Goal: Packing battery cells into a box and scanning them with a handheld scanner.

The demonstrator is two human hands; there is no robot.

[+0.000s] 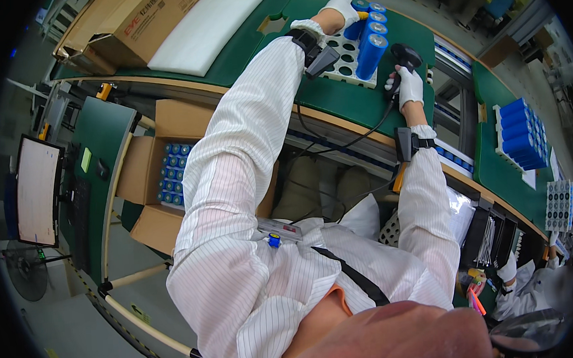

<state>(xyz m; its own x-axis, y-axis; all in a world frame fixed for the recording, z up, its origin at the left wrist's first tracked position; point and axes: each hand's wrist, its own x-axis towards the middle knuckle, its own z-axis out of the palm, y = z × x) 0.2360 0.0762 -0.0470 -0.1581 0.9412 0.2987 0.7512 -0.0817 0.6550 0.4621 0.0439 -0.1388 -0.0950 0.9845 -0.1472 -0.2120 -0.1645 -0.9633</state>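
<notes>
White holed tray on the green bench, near its front edge, carried a row of blue cylindrical cells standing upright, long axes vertical. An open carton under the bench held more blue cells, ends up. Left hand, gloved, was curled over the far cells; the exact hold can't be told. Right hand, just right of the tray, was closed around a black handheld scanner.
</notes>
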